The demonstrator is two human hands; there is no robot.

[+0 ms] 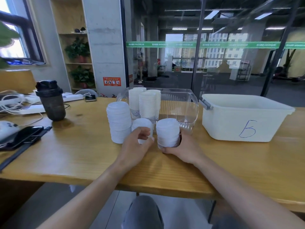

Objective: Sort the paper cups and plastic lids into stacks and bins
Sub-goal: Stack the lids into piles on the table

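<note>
From the head view, both hands reached over the wooden worktop (82,156), each curled round a short stack of plastic lids. The left hand (134,145) gripped the middle lid stack (143,125), its thumb and fingers wrapped across the front of it, so only the top and a sliver of the side showed. The right hand (181,148) held the right lid stack (167,133) from its right side and base, thumb pressed low at the front, fingers hidden behind. The two held stacks stood just beside each other, near the front wall of a clear bin (189,109). A taller lid stack (118,123) stood free on the worktop, just left of the left hand and not touched by it. Inside the clear bin, at its left end, stood upright stacks of paper cups (145,103), behind the held lids. To the right, well apart from the right hand, sat a white bin (244,118) with a handwritten blue mark on its front. At the far left lay a dark shaker bottle (51,100), a black phone (24,136) and white cables (13,101).
</note>
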